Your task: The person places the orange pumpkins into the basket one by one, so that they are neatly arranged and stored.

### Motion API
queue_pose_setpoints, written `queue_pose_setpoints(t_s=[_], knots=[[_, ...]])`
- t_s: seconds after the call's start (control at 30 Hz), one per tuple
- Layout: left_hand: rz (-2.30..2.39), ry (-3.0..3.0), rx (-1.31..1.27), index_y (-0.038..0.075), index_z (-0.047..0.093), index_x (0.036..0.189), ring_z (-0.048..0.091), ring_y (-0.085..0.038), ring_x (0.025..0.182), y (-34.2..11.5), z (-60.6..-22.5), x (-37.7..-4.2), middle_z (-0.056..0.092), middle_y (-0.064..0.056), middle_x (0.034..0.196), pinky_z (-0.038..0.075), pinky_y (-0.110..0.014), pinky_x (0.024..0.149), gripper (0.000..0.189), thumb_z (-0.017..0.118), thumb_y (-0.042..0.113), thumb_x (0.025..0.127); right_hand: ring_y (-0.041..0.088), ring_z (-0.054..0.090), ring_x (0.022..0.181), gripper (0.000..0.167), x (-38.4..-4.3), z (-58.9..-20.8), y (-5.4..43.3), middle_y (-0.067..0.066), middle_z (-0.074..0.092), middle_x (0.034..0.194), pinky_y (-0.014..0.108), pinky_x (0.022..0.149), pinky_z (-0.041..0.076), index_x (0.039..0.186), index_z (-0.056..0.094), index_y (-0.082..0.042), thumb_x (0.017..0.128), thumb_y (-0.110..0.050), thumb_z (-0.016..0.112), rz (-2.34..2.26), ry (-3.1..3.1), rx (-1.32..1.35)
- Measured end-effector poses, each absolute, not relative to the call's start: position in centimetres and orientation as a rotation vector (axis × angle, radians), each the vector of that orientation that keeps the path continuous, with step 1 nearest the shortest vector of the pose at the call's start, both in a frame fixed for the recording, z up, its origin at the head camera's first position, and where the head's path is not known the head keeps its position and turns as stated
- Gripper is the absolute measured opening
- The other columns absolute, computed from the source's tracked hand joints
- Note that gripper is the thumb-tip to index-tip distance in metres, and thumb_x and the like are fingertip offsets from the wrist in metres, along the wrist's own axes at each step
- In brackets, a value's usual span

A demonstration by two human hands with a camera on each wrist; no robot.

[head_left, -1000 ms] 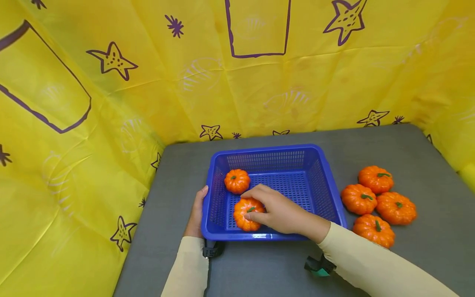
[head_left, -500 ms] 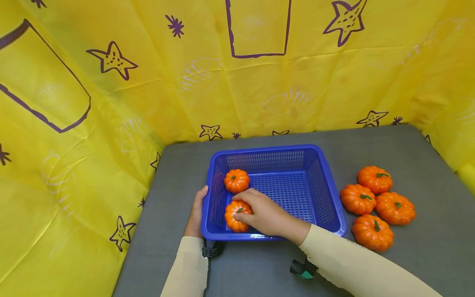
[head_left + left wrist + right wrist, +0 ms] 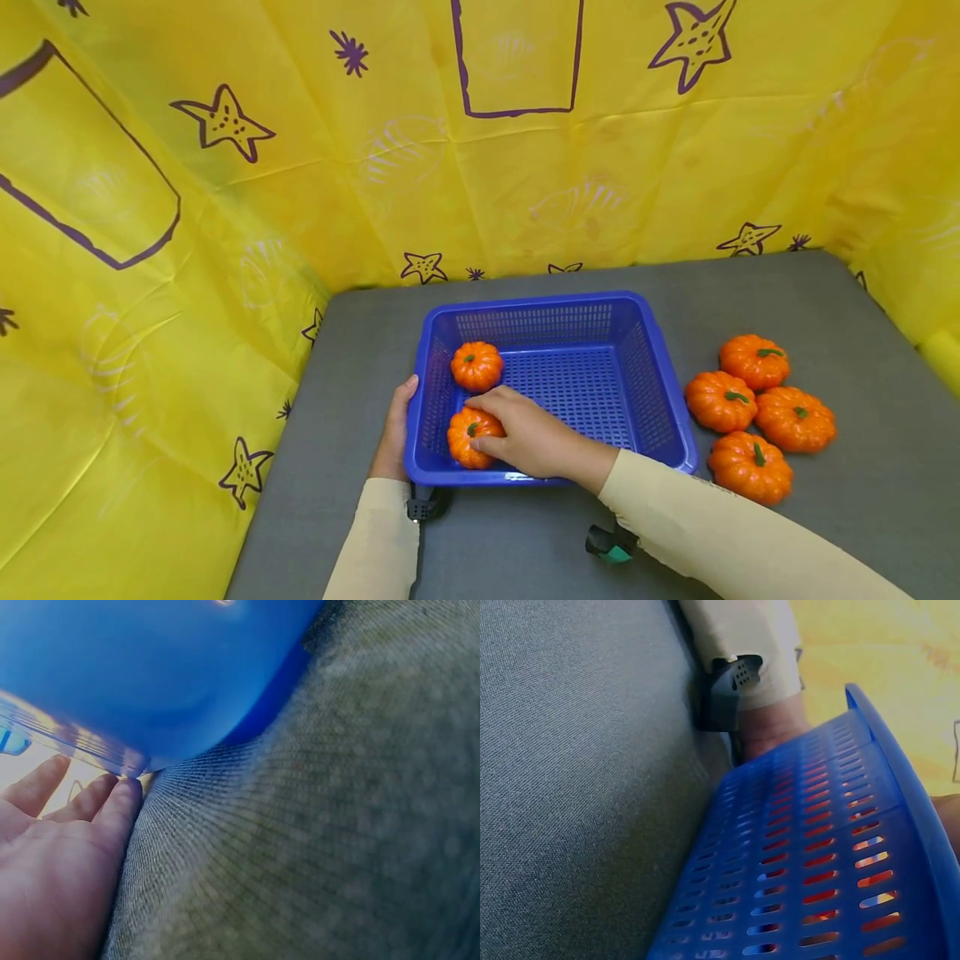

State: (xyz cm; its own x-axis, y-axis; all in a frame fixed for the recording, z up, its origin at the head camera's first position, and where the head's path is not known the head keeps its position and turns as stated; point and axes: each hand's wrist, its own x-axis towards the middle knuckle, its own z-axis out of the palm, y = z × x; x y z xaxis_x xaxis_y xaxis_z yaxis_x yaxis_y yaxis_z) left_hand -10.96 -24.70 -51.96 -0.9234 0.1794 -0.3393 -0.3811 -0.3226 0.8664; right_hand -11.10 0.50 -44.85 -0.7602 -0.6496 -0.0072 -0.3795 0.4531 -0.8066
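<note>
A blue perforated plastic basket (image 3: 581, 383) sits on the grey table. Inside it, my right hand (image 3: 528, 437) grips an orange toy pumpkin (image 3: 460, 435) with a green stem, thumb on the near side, at the basket's front left corner. Just behind is a second pumpkin (image 3: 477, 367), in the back left part. My left hand (image 3: 392, 437) lies along the basket's left outer side, its thumb up by the rim. In the left wrist view the fingers (image 3: 120, 806) are nearly straight against the blue wall. The right wrist view shows mostly the basket's slotted wall (image 3: 817, 859).
To the right of the basket, several orange pumpkins (image 3: 752, 468) lie clustered on the grey tabletop (image 3: 862, 333). Yellow cloth (image 3: 480, 192) printed with starfish hangs behind and on both sides of the table.
The right hand has shifted left inside the basket with the pumpkin, bringing it toward the left wall. The left hand and the basket hold their place.
</note>
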Motion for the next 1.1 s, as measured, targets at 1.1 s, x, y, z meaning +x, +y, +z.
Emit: queue_pose_setpoints(t_s=[1.1], knots=[[2.3, 1.598, -0.222, 0.021, 0.044, 0.166, 0.057, -0.035, 0.139, -24.7, -52.11, -10.82, 0.052, -0.017, 0.16, 0.049, -0.048, 0.111, 0.077, 0.045, 0.069, 0.105, 0.027, 0.062, 0.12, 0.047, -11.4, -44.81, 1.07, 0.012, 0.062, 0.136, 0.051, 0.106, 0.052, 0.145, 0.063, -0.006, 0.102, -0.018, 0.079, -1.156, 2.344, -0.85]])
